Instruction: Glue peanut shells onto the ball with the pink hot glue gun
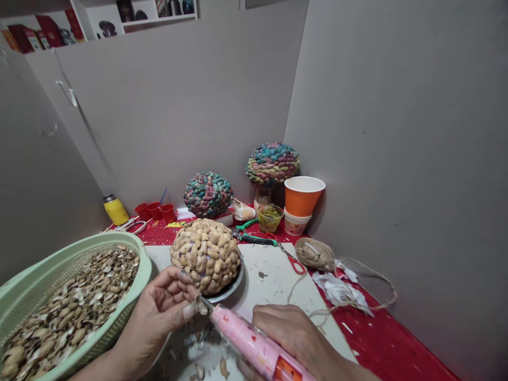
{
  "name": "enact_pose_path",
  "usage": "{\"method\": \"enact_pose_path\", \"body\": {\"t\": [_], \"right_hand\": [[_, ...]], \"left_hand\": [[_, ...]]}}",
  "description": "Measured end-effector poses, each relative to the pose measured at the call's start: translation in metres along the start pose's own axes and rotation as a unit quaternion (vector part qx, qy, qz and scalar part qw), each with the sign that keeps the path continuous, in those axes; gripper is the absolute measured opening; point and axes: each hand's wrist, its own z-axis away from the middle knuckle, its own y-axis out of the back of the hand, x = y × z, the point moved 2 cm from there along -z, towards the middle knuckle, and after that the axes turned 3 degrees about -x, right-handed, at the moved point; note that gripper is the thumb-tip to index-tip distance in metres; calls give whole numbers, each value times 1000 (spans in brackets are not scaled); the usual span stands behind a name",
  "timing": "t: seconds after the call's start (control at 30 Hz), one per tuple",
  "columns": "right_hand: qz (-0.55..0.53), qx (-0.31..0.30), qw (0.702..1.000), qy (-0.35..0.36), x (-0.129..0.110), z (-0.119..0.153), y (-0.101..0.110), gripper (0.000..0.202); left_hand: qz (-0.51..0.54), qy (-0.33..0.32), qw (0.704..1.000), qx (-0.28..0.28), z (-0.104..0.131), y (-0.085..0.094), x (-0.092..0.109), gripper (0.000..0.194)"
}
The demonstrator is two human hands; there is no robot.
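Note:
My left hand (159, 309) pinches a small peanut shell (200, 304) between thumb and fingers. Against that shell, or very close to it, is the nozzle of a pink glue gun (254, 341), gripped in my right hand (296, 334). Just beyond my fingers, a dome covered in peanut shells (206, 256) rests in a shallow metal bowl (237, 281). Left of my left hand stands a green basket (145, 264), holding many loose peanut shells (75, 312). My right fingers are partly hidden by the gun.
Two colourful shell-covered domes (208, 193) (273, 163) stand at the back, beside an orange bucket (304, 197). Pliers (257, 240), red-handled scissors (296, 264), twine (315, 254) and crumpled white paper (339, 291) lie to the right. Red cups (154, 211) and a yellow bottle (115, 210) are at back left.

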Motion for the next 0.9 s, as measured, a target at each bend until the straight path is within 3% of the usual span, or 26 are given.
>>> {"method": "enact_pose_path", "body": {"t": [0.9], "right_hand": [[59,24,998,25,4,3,0,29]], "left_hand": [[-18,-44,998,31,0,6,3,35]]}}
